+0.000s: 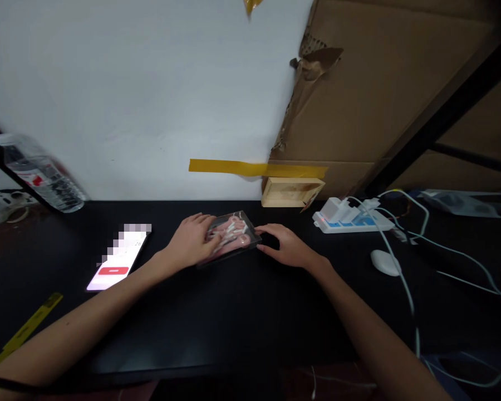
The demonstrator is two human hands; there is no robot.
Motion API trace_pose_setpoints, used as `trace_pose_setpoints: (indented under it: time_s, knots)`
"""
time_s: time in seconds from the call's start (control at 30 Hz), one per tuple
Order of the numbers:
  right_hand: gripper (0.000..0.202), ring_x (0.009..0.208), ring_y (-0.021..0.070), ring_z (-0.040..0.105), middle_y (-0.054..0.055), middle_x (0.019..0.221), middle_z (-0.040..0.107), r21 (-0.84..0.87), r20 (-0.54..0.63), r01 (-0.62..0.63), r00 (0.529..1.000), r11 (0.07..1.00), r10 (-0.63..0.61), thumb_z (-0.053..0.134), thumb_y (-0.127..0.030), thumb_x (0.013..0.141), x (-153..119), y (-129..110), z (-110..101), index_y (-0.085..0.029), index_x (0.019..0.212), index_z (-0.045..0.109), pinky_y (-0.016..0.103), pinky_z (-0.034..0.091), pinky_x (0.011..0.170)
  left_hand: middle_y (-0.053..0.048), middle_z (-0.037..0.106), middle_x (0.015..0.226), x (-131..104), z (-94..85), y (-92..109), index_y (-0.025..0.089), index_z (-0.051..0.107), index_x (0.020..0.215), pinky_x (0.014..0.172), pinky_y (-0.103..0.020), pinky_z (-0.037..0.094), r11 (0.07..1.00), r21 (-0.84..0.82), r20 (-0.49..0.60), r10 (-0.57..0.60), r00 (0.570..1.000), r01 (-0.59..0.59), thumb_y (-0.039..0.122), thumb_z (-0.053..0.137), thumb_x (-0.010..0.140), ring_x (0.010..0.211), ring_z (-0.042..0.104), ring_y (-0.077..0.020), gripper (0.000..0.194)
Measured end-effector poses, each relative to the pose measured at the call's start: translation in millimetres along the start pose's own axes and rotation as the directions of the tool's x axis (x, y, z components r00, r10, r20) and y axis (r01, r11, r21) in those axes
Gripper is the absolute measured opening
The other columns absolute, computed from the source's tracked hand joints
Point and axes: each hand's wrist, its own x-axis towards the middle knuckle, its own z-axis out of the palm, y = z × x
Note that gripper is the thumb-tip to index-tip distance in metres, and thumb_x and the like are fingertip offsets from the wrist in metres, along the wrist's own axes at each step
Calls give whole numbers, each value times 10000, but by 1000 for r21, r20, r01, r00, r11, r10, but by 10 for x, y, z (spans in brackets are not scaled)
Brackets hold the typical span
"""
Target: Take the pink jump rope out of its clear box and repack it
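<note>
A flat, clear plastic box [232,233] with pink and white items inside lies slightly slanted on the black table. I cannot make out what the items are. My left hand [193,238] grips its left end, the thumb across the top and the other fingers along the far side. At the right end, my right hand [286,243] has its curved fingers and thumb on the box's edge, with a gap between them towards the palm. The box's left edge is partly covered by my left hand.
A lit phone [119,259] lies left of my left hand. A plastic bottle [42,175] leans at the far left. Behind stands a small wooden tray [290,192]. To the right are a white power strip [353,217], cables, and a white mouse [384,262].
</note>
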Motion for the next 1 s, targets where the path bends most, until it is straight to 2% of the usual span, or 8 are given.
trace_pose_setpoints:
  time_s: [0.1, 0.17, 0.23, 0.47, 0.7, 0.9, 1.0]
  knots:
    - [427, 1181, 269, 620, 67, 1227, 702, 32, 17, 27, 999, 999, -28, 598, -413, 915, -2, -67, -12, -259, 1314, 594, 477, 463, 1041, -177, 391, 1556, -39, 183, -51, 152, 393, 1499, 1142, -614, 248, 998, 59, 91, -8, 996, 2, 702, 368, 929, 1447, 296, -437, 792]
    - [443, 1168, 270, 632, 63, 1210, 712, 38, 11, 7, 1000, 999, -8, 585, -439, 924, -4, -69, -8, -268, 1332, 583, 473, 473, 1030, -164, 291, 1608, -36, 267, -134, 163, 308, 1544, 1181, -593, 147, 994, 72, 111, 72, 991, -81, 734, 298, 938, 1494, 187, -407, 833]
    - [487, 1178, 277, 629, 76, 1240, 701, 22, 12, -17, 1000, 1000, 17, 573, -475, 931, -8, -47, 0, -259, 1367, 559, 477, 476, 1035, -160, 249, 1624, -16, 295, -212, 165, 276, 1557, 1197, -561, 108, 987, 84, 127, 129, 984, -140, 721, 267, 951, 1506, 166, -375, 822]
    - [693, 1357, 298, 487, 128, 1471, 533, -94, 124, 16, 992, 995, -4, 528, -596, 934, -18, -58, 30, -204, 1496, 427, 488, 404, 1131, -129, 291, 1615, 19, 262, -261, 196, 282, 1548, 1203, -542, 116, 983, 71, 89, 163, 983, -169, 708, 305, 948, 1497, 214, -358, 789]
    - [826, 1439, 321, 389, 146, 1562, 418, -196, 104, 9, 995, 981, 11, 493, -688, 907, -11, -140, 87, -204, 1553, 324, 522, 347, 1171, -127, 288, 1617, 12, 253, -241, 195, 303, 1538, 1205, -525, 132, 982, 102, 102, 147, 984, -157, 714, 287, 947, 1496, 228, -341, 787]
    - [814, 1449, 345, 371, 180, 1530, 455, -252, 111, -25, 992, 967, 54, 493, -724, 885, -31, -99, 122, -154, 1465, 478, 528, 342, 1178, -146, 281, 1616, 14, 245, -238, 167, 290, 1541, 1203, -530, 124, 978, 124, 116, 155, 981, -169, 710, 268, 956, 1498, 219, -344, 799]
    - [881, 1473, 373, 313, 191, 1541, 437, -283, 121, -50, 989, 958, 87, 494, -764, 854, -30, -84, 161, -136, 1471, 475, 550, 323, 1184, -151, 281, 1615, 14, 246, -239, 166, 287, 1542, 1201, -537, 128, 976, 129, 118, 158, 980, -173, 704, 267, 960, 1496, 222, -348, 794]
